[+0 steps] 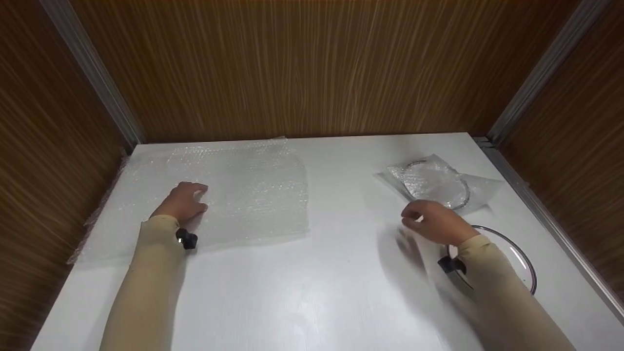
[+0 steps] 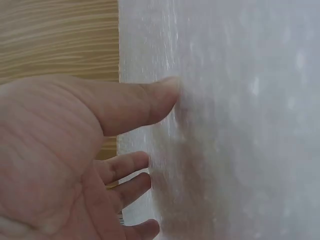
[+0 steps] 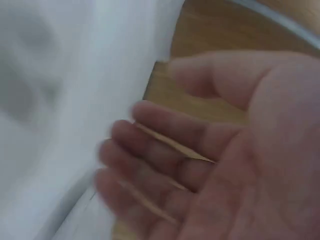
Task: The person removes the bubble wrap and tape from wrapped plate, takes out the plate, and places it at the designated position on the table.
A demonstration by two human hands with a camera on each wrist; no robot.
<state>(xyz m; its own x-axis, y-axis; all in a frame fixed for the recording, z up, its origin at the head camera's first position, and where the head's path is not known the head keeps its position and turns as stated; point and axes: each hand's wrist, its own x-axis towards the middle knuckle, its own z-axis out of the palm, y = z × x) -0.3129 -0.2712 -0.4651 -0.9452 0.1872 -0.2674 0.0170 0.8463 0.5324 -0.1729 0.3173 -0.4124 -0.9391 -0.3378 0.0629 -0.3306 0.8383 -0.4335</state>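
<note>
A sheet of clear bubble wrap point(image 1: 258, 200) lies spread over the left part of the white table. My left hand point(image 1: 181, 202) is over the sheet, thumb and fingers apart; in the left wrist view the thumb and fingertips reach its surface point(image 2: 250, 125), and whether they press on it I cannot tell. My right hand point(image 1: 437, 223) hovers above the table on the right, its fingers loosely bent and holding nothing. Under the right wrist lies a round clear glass lid point(image 1: 521, 258) with a dark rim, partly hidden by the forearm. Just beyond that hand sits another round rimmed piece wrapped in bubble wrap point(image 1: 434, 183).
Brown wood-grain panels point(image 1: 312, 68) close off the back and both sides of the white table point(image 1: 292, 292). Grey metal posts point(image 1: 92, 68) stand at the corners. The bubble wrap overhangs the table's left edge.
</note>
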